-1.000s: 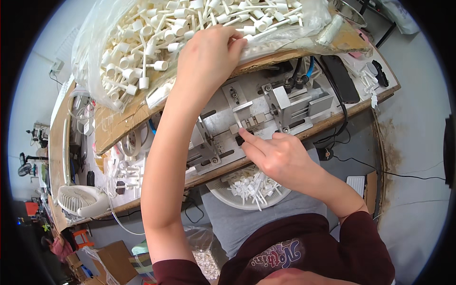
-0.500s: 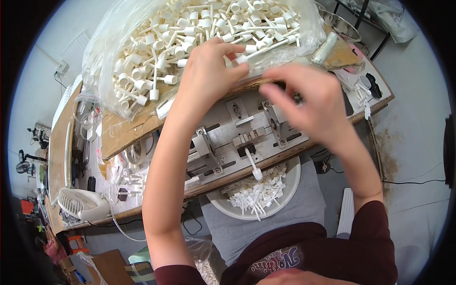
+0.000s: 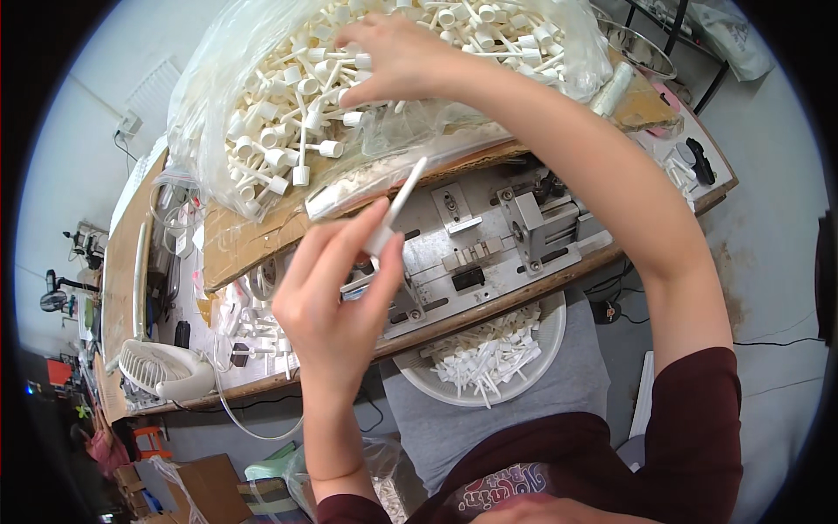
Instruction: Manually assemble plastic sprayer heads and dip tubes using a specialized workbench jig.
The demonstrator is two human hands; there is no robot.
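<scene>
My left hand (image 3: 327,293) is closed in front of the metal fixture, pinching a white plastic scoop (image 3: 403,199) by its cup end between thumb and fingers. The scoop's thin handle points up and away. Beyond it, my right hand (image 3: 397,63) is stretched over a big heap of similar white scoops (image 3: 301,109). Its thumb and fingers are spread at the heap, and I see nothing gripped between them. The heap lies in an open clear plastic bag (image 3: 194,109). The metal fixture (image 3: 467,249) sits at the table's near edge, partly behind my left hand.
A round white basket (image 3: 559,349) with white pieces rests on my lap, below the fixture. Cardboard (image 3: 253,249) lies under the bag. A small white fan (image 3: 161,367) stands at the left table edge. A metal bowl (image 3: 650,54) is at the far right.
My left hand has drawn back from the heap, now with a scoop. My right hand has gone from above the fixture to the heap. The white piece standing out of the fixture is gone.
</scene>
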